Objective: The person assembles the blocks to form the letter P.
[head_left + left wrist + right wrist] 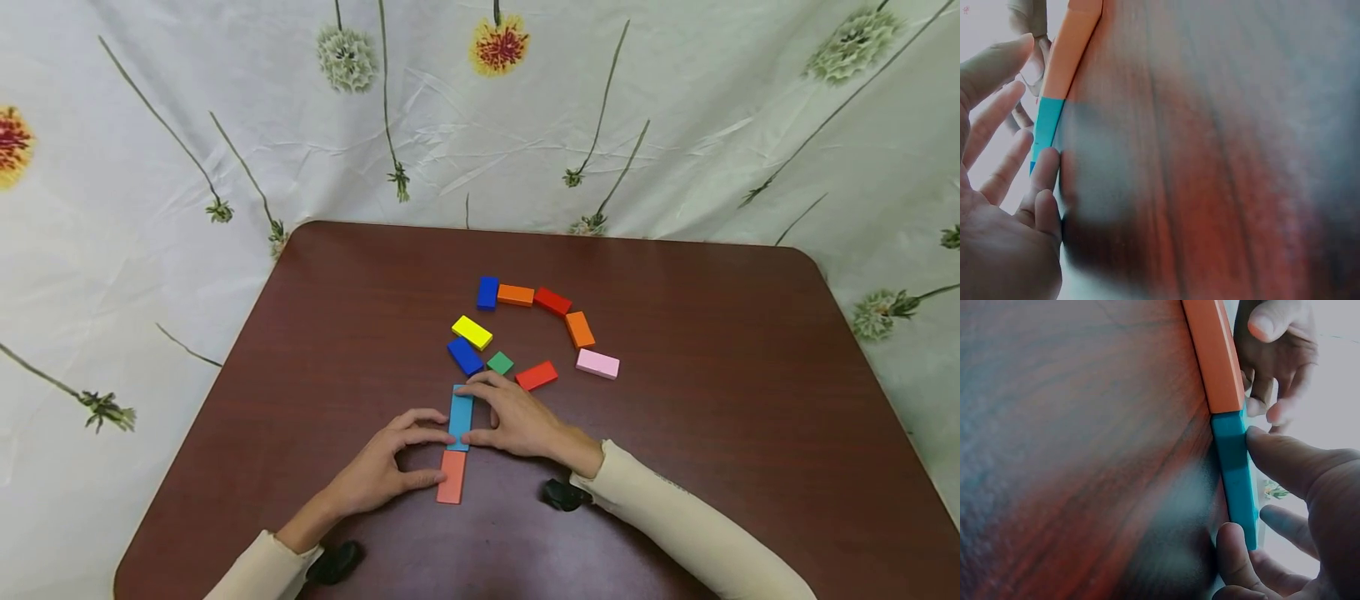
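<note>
A light blue block (461,417) and a salmon-coloured block (450,477) lie end to end on the table. My right hand (517,417) holds the light blue block, thumb by its near end and fingers at its far end; the right wrist view shows the thumb (1275,453) against that block (1235,469). From the other side my left hand (378,467) reaches in with loosely extended fingers. Its index fingertip touches the light blue block's left edge, and its thumb tip is at the salmon block's left edge. A dark blue block (465,356) lies just beyond.
Past the hands, several blocks form a curve: green (499,363), yellow (472,332), blue (487,293), orange (516,295), red (552,301), orange (580,330), pink (597,363) and red (536,376). The brown table (360,317) meets a flowered cloth (450,125) behind.
</note>
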`<state>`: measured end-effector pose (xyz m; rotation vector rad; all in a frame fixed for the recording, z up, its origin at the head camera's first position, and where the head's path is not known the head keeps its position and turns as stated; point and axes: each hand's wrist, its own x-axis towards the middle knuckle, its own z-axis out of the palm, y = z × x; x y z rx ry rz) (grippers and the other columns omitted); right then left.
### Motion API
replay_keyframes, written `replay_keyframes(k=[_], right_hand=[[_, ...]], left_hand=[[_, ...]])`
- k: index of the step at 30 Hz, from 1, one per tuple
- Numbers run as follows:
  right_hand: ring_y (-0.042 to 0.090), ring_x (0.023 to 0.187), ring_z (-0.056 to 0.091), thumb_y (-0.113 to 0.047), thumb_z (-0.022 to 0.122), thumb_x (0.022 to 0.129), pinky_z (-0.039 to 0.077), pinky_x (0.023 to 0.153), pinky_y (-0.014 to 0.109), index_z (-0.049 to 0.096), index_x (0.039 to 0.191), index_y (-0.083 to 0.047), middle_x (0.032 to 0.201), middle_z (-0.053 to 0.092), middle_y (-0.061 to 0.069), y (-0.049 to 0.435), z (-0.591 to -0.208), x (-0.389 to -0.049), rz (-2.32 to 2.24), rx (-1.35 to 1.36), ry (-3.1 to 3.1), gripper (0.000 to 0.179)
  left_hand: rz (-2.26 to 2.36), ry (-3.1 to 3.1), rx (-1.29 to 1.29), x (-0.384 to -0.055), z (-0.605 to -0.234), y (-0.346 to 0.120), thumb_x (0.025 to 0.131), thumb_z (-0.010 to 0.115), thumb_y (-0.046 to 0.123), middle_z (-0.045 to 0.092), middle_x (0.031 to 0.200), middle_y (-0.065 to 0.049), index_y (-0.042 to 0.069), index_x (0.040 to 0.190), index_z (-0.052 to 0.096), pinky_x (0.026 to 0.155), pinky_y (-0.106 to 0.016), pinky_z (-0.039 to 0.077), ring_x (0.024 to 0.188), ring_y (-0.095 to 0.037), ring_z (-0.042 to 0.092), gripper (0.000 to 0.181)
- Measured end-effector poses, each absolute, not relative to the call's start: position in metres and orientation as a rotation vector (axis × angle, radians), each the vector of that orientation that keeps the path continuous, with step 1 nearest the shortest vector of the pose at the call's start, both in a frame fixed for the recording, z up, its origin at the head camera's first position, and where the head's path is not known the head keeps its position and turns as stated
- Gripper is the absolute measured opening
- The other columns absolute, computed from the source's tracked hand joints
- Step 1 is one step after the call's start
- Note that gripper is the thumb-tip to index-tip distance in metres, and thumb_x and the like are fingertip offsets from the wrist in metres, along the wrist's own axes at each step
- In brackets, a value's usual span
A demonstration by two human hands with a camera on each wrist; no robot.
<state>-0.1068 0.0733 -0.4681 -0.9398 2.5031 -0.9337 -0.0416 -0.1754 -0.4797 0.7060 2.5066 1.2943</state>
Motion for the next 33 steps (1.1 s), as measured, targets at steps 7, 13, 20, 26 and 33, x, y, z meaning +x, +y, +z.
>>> replay_keyframes(k=[7,13,20,26,33], right_hand=[[0.002,0.065,0.051,-0.037,0.076,0.089,0.046,0.066,0.020,0.054,0.144,-0.015,0.141,0.051,0.003,0.073,-0.469,-0.108,-0.946,-0.946,2.493,0.064],[0.002,0.064,0.051,-0.033,0.077,0.089,0.047,0.068,0.021,0.055,0.143,-0.013,0.141,0.052,0.005,0.077,-0.463,-0.113,-0.971,-0.953,2.460,0.062],[0.005,0.064,0.054,-0.023,0.079,0.088,0.048,0.064,0.022,0.064,0.127,-0.009,0.119,0.065,0.008,0.088,-0.448,-0.148,-1.066,-1.016,2.418,0.044],[0.008,0.068,0.057,-0.019,0.079,0.087,0.050,0.068,0.024,0.065,0.121,-0.007,0.126,0.064,0.008,0.090,-0.437,-0.186,-1.062,-1.041,2.400,0.038],[0.014,0.069,0.057,-0.012,0.075,0.090,0.049,0.069,0.026,0.069,0.118,-0.007,0.146,0.053,0.009,0.087,-0.430,-0.217,-1.023,-0.972,2.261,0.029]], left_hand=[[1.282,2.482,0.673,-0.048,-0.483,-0.171,0.085,0.080,0.035,0.052,0.142,0.004,0.033,0.124,0.069,0.107,-0.053,0.040,0.133,-0.023,0.046,0.040],[1.287,2.486,0.686,-0.048,-0.483,-0.170,0.084,0.082,0.031,0.050,0.143,0.003,0.029,0.123,0.071,0.106,-0.055,0.040,0.134,-0.025,0.044,0.040],[1.277,2.474,0.675,-0.048,-0.481,-0.169,0.085,0.081,0.032,0.048,0.148,0.002,0.027,0.123,0.071,0.106,-0.063,0.034,0.137,-0.029,0.042,0.040],[1.259,2.487,0.657,-0.047,-0.481,-0.170,0.084,0.082,0.034,0.048,0.148,0.003,0.029,0.122,0.071,0.106,-0.064,0.031,0.137,-0.030,0.042,0.039],[1.271,2.481,0.666,-0.047,-0.480,-0.170,0.085,0.081,0.037,0.048,0.148,0.005,0.030,0.122,0.071,0.105,-0.066,0.030,0.138,-0.030,0.041,0.039]])
